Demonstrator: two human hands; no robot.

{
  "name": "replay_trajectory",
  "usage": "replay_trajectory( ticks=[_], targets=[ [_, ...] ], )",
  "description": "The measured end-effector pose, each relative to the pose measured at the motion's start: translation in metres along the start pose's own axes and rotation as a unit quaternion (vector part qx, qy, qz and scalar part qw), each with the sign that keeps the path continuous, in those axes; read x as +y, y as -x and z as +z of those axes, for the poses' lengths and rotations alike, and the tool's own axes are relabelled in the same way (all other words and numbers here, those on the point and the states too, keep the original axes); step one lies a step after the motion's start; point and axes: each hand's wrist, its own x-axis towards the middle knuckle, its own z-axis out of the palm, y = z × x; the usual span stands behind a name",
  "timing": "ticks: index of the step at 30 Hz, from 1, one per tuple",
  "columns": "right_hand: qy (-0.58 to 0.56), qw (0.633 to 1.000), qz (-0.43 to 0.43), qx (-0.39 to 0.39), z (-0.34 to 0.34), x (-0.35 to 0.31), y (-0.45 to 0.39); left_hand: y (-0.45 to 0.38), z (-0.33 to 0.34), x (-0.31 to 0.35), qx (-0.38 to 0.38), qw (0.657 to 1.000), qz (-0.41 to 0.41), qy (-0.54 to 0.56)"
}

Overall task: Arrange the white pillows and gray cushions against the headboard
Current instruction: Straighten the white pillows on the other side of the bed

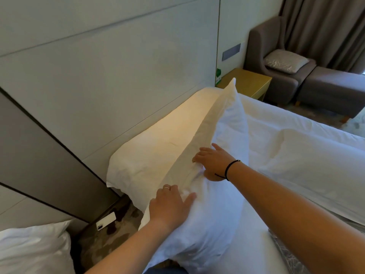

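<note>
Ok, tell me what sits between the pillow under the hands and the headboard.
One thing: another white pillow lies flat along the headboard, behind the front pillow that the left hand and right hand rest on. Nothing else visible between.

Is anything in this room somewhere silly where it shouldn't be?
Yes. A white phone lies on the carpet in the gap between the beds, where it might get stepped on. A gray cushion sits on the armchair, not at the headboard yet.

White pillow (158, 147) flat against headboard (110, 80); second pillow (213, 204) leaning on it.
</note>
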Motion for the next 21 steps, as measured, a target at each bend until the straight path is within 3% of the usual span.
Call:
replay_trajectory(
  ticks=[4,11,21],
  targets=[
    [0.045,0.998,-0.001,0.044,0.005,-0.005,-0.003,0.001,0.003,-0.004,0.017,0.999,0.017,-0.027],
    [0.104,0.988,0.061,0.092,0.012,-0.012,-0.016,-0.02,0.001,-0.013,0.08,0.995,0.013,0.058],
    [0.088,0.986,0.087,0.11,0.008,-0.003,-0.069,-0.09,-0.025,-0.055,0.129,0.981,0.116,0.085]
  ],
)
